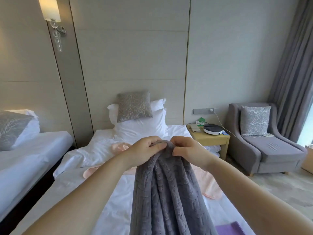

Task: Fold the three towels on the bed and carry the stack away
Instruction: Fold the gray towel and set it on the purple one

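- Nearby, at the near right corner of the bed (115, 217), a purple towel (231, 228) lies flat on the white sheet.
- Above the middle of the bed, a grey towel (169, 192) hangs in long folds from both hands, its lower part running out of view at the near edge.
- The left hand (144, 150) curls its fingers round the towel's top edge; the right hand (189, 150) pinches the same edge just beside it, the two hands almost touching.
- A pink towel (212, 185) lies spread and rumpled on the sheet behind the grey one, showing on both sides of it.
- Farther off, white pillows (144, 128) and a grey cushion (133, 106) lean at the head of the bed.
- At the far right stand a wooden nightstand (210, 139) and a grey armchair (274, 150).
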The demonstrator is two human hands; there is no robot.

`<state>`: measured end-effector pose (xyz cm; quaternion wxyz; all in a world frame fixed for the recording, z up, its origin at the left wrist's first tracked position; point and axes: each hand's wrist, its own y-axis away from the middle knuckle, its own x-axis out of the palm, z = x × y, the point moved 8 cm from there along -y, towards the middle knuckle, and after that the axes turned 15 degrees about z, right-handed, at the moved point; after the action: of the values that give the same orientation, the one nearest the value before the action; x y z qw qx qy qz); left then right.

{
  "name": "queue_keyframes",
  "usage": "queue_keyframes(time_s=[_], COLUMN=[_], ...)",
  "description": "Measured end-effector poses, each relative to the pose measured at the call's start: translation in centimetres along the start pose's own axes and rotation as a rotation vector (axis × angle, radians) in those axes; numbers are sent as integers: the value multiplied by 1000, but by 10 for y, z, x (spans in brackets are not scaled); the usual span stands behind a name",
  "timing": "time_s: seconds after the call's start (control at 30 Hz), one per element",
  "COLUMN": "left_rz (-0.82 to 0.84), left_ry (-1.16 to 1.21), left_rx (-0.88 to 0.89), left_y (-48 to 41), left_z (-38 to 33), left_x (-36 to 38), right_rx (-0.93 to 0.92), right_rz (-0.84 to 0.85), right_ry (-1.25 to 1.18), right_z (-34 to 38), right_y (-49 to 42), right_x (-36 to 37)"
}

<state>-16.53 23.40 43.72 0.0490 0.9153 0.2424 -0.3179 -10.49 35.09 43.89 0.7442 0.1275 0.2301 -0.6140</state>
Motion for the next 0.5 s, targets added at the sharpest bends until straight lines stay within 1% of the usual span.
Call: queue_keyframes(time_s=[0.1, 0.2, 0.4, 0.43, 0.47, 0.5], left_rz=[-64, -134, -206, -222, -238, -252], left_ry=[10, -1, 24, 39, 54, 59], left_rx=[105, 181, 202, 196, 192, 187], left_y=[-5, -3, 11, 14, 18, 21], left_z=[-19, -34, -41, -40, -39, -38], left_x=[-11, -28, -61, -66, -72, -77], right_rx=[-47, -75, -44, -44, -63, -90], right_rz=[-77, -73, -67, -95, -160, -260], right_ry=[168, 228, 378, 419, 453, 475], right_z=[1, 0, -8, -8, -7, -4], right_y=[5, 8, 8, 8, 9, 11], right_x=[-10, -12, -12, -14, -18, -24])
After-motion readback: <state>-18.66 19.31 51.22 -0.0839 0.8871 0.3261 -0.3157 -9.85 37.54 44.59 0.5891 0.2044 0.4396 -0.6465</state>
